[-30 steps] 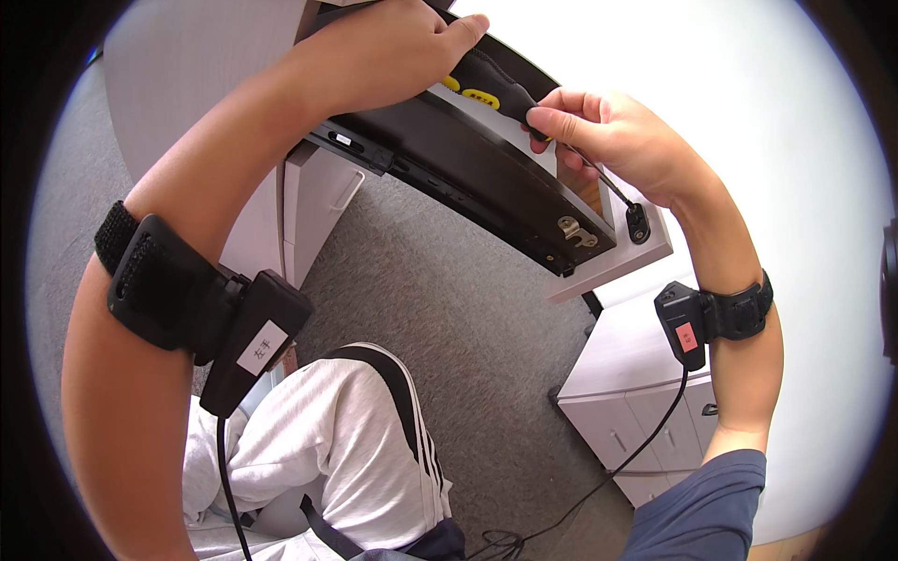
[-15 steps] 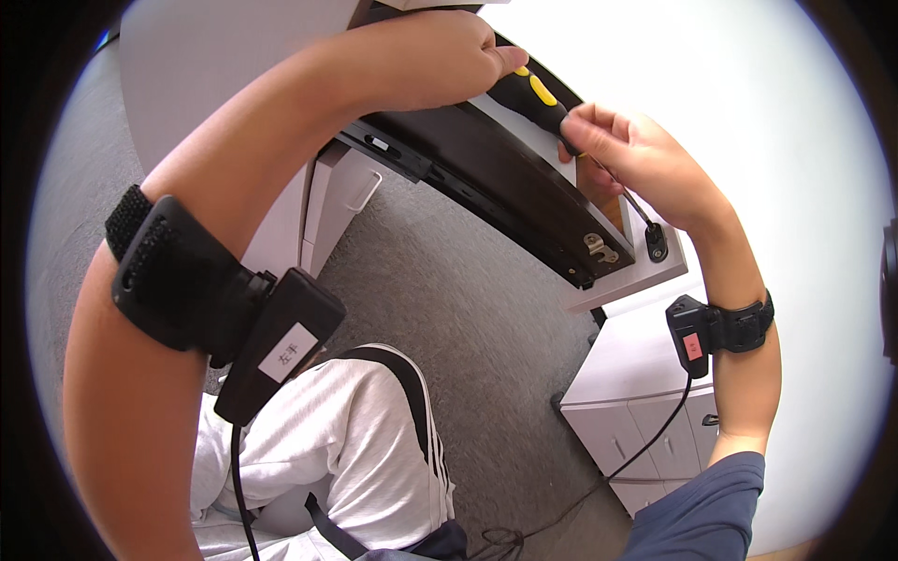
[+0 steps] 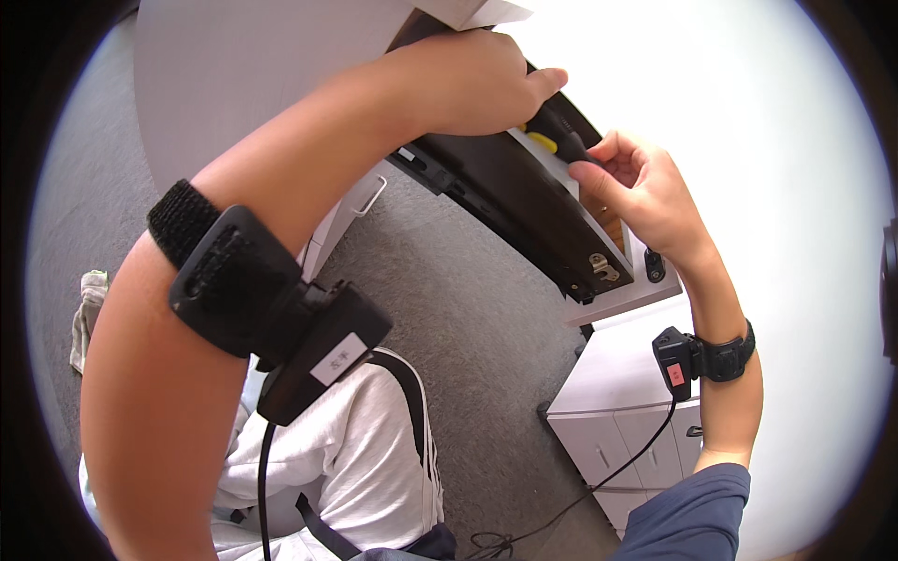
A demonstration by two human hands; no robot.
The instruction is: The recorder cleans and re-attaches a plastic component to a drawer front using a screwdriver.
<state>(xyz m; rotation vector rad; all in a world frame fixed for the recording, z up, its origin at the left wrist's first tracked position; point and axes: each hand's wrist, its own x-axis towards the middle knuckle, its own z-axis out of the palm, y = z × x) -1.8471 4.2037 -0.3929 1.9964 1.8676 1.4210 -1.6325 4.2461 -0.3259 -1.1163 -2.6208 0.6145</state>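
Note:
A black-and-yellow screwdriver (image 3: 567,142) slants down to the right above a dark long panel (image 3: 505,192). At its upper end my left hand (image 3: 482,84) is closed around the handle, thumb stretched along it; its other fingers are mostly hidden. Thumb and fingertips of my right hand (image 3: 645,192) pinch the front end of the handle. That hand hides the shaft and tip. Below it, a small black fitting (image 3: 655,266) sits on the pale board's end. A metal latch plate (image 3: 603,268) is fixed on the dark panel.
A black slide rail (image 3: 421,168) runs along the panel's near side. Below right stands a pale drawer cabinet (image 3: 599,439), with a white wall (image 3: 804,280) beside it. Cables from the black wrist devices (image 3: 323,355) hang down. A cloth (image 3: 89,313) lies on the grey carpet at left.
Both hands have shifted slightly in view, the left one right and down. My left thumb has straightened, and the screwdriver's yellow part has turned. The shaft, visible before, is now hidden.

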